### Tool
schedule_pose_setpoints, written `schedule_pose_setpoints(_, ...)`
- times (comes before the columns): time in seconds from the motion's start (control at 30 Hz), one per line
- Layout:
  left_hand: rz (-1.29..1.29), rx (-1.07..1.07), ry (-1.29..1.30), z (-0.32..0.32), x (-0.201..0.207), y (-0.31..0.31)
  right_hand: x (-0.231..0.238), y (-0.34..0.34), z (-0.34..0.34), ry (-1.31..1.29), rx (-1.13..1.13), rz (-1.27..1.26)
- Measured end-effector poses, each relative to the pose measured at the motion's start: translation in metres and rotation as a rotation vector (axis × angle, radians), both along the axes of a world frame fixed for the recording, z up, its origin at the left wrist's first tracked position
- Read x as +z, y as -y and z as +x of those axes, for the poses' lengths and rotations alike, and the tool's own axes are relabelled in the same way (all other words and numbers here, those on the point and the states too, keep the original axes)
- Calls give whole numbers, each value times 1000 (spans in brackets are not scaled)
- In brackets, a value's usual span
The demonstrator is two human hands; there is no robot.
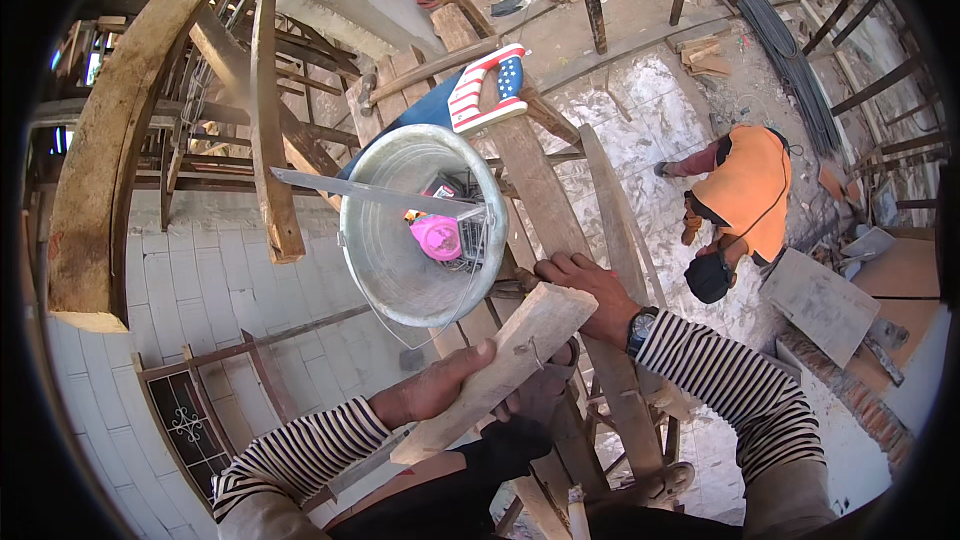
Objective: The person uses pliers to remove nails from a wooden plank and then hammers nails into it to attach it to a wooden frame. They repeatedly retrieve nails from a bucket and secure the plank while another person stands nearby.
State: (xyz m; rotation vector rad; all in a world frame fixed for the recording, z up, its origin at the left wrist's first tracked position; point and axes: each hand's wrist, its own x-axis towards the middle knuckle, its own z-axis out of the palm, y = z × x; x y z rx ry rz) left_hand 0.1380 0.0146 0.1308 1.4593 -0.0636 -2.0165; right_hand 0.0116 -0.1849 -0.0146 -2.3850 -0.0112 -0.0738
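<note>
My left hand (435,385) is closed around a short, rough wooden board (505,370), tilted up and away from me. Just beyond the board's far end, my right hand (590,290) lies on the scaffold planks with its fingers stretched out; the board hides part of it. A grey bucket (385,270) stands beyond both hands. Inside it are a pink rounded reel-like thing (437,237) and small items I cannot make out. A long metal blade (370,192) lies across the bucket. Behind is a handsaw (487,90) with a red, white and blue handle.
A hammer (368,95) lies on the planks past the bucket. Thick timber beams (110,160) rise at the left. A person in an orange top (755,185) bends over on the floor below at right. Metal rods (780,50) lie beyond, and a plank (625,400) runs beside me.
</note>
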Motion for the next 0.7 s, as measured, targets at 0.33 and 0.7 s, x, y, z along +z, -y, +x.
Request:
schedule_pose_setpoints(0.33, -7, 184, -131, 28, 13, -5, -22, 48, 27, 331, -130, 103)
schedule_pose_setpoints(0.7, 27, -357, 124, 39, 42, 6, -13, 141, 304, 243, -390, -335)
